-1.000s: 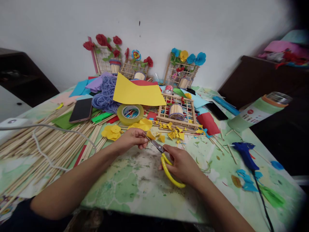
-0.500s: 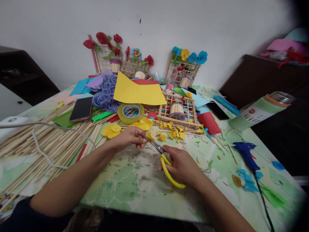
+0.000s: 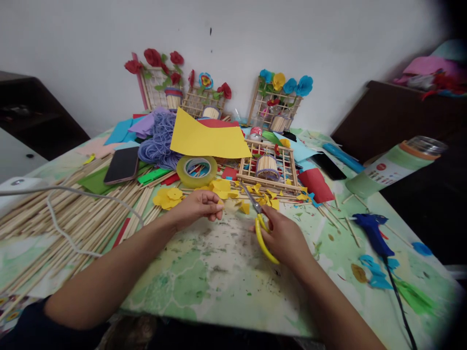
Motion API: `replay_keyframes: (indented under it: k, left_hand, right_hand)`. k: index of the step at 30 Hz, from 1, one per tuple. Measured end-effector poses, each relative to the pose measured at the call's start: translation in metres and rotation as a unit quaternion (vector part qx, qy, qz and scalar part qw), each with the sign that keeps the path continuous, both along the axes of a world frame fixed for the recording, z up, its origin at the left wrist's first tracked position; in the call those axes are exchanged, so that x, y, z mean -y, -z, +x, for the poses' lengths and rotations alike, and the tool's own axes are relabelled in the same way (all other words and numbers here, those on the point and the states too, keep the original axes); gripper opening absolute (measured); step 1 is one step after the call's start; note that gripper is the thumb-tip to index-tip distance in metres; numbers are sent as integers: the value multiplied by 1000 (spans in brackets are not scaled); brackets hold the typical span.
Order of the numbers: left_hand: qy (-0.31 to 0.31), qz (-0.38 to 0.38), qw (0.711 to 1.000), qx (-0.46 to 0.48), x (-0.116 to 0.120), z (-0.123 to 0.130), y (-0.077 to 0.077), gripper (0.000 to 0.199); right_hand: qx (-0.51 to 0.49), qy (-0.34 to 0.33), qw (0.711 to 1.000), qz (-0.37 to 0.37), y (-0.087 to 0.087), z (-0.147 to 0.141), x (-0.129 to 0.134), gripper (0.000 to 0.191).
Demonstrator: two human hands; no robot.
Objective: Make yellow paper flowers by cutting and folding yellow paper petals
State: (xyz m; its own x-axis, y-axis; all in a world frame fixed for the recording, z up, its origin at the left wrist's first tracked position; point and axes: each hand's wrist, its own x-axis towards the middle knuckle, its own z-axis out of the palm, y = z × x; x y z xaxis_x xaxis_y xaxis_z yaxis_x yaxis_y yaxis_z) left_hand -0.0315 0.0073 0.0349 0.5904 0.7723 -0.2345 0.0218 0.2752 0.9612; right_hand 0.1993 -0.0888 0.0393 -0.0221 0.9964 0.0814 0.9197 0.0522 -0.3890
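Note:
My left hand (image 3: 206,206) is pinched near the middle of the table, beside yellow paper flowers (image 3: 168,198); a tiny bit of yellow shows at its fingertips, too small to name. My right hand (image 3: 282,236) is closed on the yellow handles of the scissors (image 3: 261,228), whose blades point up and left, apart from the left hand. Yellow paper scraps (image 3: 268,200) lie just beyond the blades. Behind them are a roll of clear tape (image 3: 197,171), a large yellow sheet (image 3: 209,140) and a stick lattice with a small stick basket (image 3: 267,166).
Wooden sticks (image 3: 78,218), a phone (image 3: 122,165) and a white cable (image 3: 60,228) are on the left. At right are a green bottle (image 3: 388,167), a blue glue gun (image 3: 374,236) with its cord and a second phone (image 3: 329,166). Flower lattices (image 3: 277,104) lean on the wall.
The scissors in my right hand have moved right and up, away from my left hand. The yellow piece between the left fingers and the blades no longer shows there.

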Motion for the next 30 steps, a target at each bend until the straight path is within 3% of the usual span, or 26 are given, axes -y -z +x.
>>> replay_keyframes:
  k: [3,6,10,16,23,25,28,30]
  left_hand:
    - [-36,-25,999,27,5,5,2,19]
    - [-49,-51,996,56,11,11,3,19]
    - [-71,-105,988,88,19,18,4,17]
    - [-70,-116,987,84,31,26,9,21]
    - [-79,-111,986,99,35,27,12,23]
    - [-82,-102,987,95,34,27,14,25]
    - [-93,-82,989,81,34,29,17,30]
    - [-99,-66,990,74,36,31,19,35]
  right_hand:
    - [74,111,991,4,3,13,-8,34]
    - [105,150,983,15,7,25,-14,41]
    - [117,132,983,58,12,30,-18,42]
    - [116,91,977,152,7,16,-11,29]
    - [126,125,981,74,15,28,-17,36]
    - [119,128,981,81,16,30,-18,36]
    - [60,110,982,138,15,20,-15,27]
    - [-26,49,987,152,15,5,-12,20]
